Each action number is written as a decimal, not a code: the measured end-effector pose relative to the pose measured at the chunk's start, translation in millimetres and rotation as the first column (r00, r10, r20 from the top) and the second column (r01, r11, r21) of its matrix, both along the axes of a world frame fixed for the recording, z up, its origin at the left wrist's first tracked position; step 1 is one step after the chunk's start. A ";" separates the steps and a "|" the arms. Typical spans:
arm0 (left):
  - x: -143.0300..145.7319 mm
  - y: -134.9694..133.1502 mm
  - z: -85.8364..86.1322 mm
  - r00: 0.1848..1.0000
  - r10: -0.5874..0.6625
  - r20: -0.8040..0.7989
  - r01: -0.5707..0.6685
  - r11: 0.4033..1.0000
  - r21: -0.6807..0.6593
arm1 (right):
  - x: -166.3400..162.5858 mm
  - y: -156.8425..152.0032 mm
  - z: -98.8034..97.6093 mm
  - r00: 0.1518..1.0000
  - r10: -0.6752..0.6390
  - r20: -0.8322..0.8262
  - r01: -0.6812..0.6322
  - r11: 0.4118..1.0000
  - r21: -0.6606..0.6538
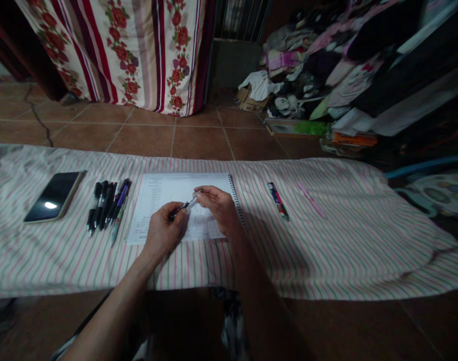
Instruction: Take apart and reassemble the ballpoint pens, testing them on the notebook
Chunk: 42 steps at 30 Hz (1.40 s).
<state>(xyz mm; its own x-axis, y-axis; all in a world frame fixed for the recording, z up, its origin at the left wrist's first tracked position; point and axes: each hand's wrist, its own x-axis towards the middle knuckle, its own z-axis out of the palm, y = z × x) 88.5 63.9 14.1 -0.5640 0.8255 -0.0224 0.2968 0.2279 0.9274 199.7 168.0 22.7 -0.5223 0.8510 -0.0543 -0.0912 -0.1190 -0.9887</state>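
Observation:
My left hand (164, 231) and my right hand (218, 205) meet over a spiral notebook (165, 195) that lies open on a striped cloth (326, 240). Between them they hold one pen (184, 205). The left fingers pinch its dark end, and the right fingers pinch its clear end. The pen hovers just above the printed page. A row of several dark pens (107, 205) lies left of the notebook.
A dark phone (54, 196) lies at the left of the cloth. Right of the notebook lie a red and blue pen (277, 200) and a pink pen (310, 199). Beyond are tiled floor, a floral curtain (139, 50) and a pile of clothes (319, 65).

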 end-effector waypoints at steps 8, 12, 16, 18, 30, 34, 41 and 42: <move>-1.7 0.7 -0.7 1.000 0.004 -0.024 -0.005 1.000 -0.008 | 2.3 3.5 -3.6 0.998 0.034 0.043 -0.037 0.996 0.079; -3.0 1.0 -2.3 0.999 0.003 -0.054 -0.003 1.000 -0.002 | 2.4 4.3 -6.3 0.998 0.023 0.050 -0.032 0.985 0.172; -5.0 0.6 -6.4 0.994 0.007 -0.112 -0.007 1.000 0.003 | 3.4 4.9 -7.6 0.997 0.014 0.073 -0.032 0.967 0.251; -6.2 -0.1 -7.6 0.987 0.006 -0.162 -0.006 1.000 0.001 | 4.5 5.5 -8.4 0.996 0.009 0.094 -0.033 0.963 0.266; -8.1 -5.1 -3.4 0.940 -0.050 -0.336 0.058 0.998 0.012 | 6.9 3.9 -9.0 0.993 0.032 0.112 -0.062 0.959 0.278; -8.7 -6.8 0.2 0.901 -0.091 -0.424 0.098 0.995 -0.007 | 8.1 2.4 -8.5 0.988 0.027 0.152 -0.072 0.951 0.302; -9.0 -10.3 3.7 0.834 -0.119 -0.539 0.152 0.988 0.017 | 8.4 -0.1 -4.0 0.957 0.002 0.291 -0.113 0.924 0.366; -9.0 -10.5 3.5 0.832 -0.117 -0.542 0.153 0.988 0.021 | 8.2 -0.5 -3.7 0.951 0.003 0.308 -0.124 0.918 0.375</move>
<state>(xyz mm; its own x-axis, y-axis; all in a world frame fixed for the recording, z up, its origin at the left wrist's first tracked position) 79.5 53.4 17.6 -0.3550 0.8839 0.3044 0.7762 0.0971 0.6230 207.8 167.5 19.0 -0.5872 0.8018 0.1111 0.2070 0.2815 -0.9370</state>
